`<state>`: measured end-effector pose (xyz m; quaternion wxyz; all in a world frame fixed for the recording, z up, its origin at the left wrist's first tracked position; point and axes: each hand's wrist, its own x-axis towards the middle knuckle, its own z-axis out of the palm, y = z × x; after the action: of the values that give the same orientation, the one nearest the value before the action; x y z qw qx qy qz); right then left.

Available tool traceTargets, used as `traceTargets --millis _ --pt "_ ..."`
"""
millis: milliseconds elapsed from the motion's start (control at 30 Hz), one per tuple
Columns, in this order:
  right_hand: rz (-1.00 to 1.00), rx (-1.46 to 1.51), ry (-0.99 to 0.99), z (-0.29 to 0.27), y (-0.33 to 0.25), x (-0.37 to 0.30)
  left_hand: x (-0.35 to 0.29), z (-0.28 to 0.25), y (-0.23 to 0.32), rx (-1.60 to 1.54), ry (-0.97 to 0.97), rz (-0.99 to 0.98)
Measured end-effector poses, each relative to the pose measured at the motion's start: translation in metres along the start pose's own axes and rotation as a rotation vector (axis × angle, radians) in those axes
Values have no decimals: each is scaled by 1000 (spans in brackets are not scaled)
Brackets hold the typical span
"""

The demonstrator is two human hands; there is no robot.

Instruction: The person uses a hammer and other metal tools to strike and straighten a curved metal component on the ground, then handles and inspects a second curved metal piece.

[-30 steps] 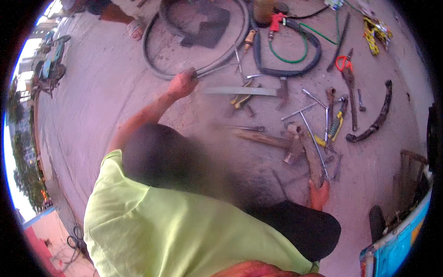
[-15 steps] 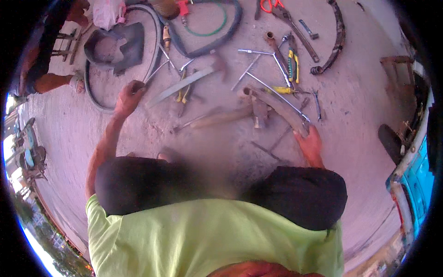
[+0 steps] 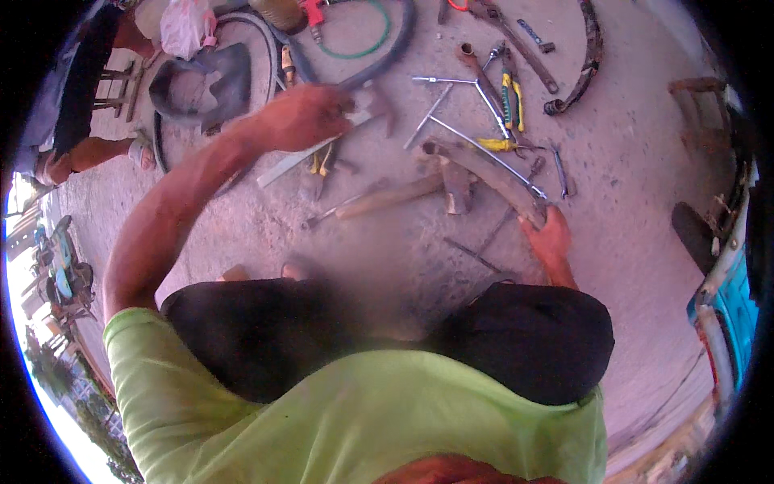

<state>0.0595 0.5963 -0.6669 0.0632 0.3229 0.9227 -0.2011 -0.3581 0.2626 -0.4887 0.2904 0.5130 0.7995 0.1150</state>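
My left hand (image 3: 310, 117) is stretched forward, palm down, over a flat metal blade (image 3: 292, 164) that looks like a hand saw. Its fingertips are at the blade's wide end, beside the reddish-brown handle (image 3: 382, 111); blur hides whether they grip it. My right hand (image 3: 550, 240) is closed round the near end of a curved wooden handle (image 3: 492, 179) with a dark ring at its far end. Left of that handle lies a hammer-like tool (image 3: 457, 194) with a wooden shaft. Yellow-handled pliers (image 3: 323, 164) rest under the blade.
T-shaped wrenches (image 3: 439, 121), green-and-yellow pliers (image 3: 513, 105) and a rusty pipe wrench (image 3: 520, 52) lie ahead. A black rubber piece (image 3: 201, 89), hoses and a plastic bag (image 3: 187, 31) are at far left, near another person's leg (image 3: 97, 155). A curved dark bar (image 3: 591, 56) lies right.
My left hand has moved forward and right, from beside the T-shaped wrench to the wide end of the blade. My right hand keeps its hold on the wooden handle.
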Motion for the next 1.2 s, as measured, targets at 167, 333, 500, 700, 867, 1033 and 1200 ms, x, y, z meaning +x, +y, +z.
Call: traceTargets --millis 167,333,500,700,867,1033,1200 --pt "56 -32 -44 -8 -2 -2 71 65 74 32 58 210" --pt "55 19 -55 -28 -25 -1 99 131 73 12 -89 35" --pt "-22 29 71 -11 7 -13 101 139 74 13 25 49" --pt "61 23 3 -24 59 -56 102 136 81 3 1 63" --pt "141 15 -86 -37 77 -89 98 138 76 9 22 29" --pt "227 -93 -139 -33 93 -117 96 137 78 30 54 38" --pt "313 8 -172 -15 117 -130 103 149 65 -16 106 80"
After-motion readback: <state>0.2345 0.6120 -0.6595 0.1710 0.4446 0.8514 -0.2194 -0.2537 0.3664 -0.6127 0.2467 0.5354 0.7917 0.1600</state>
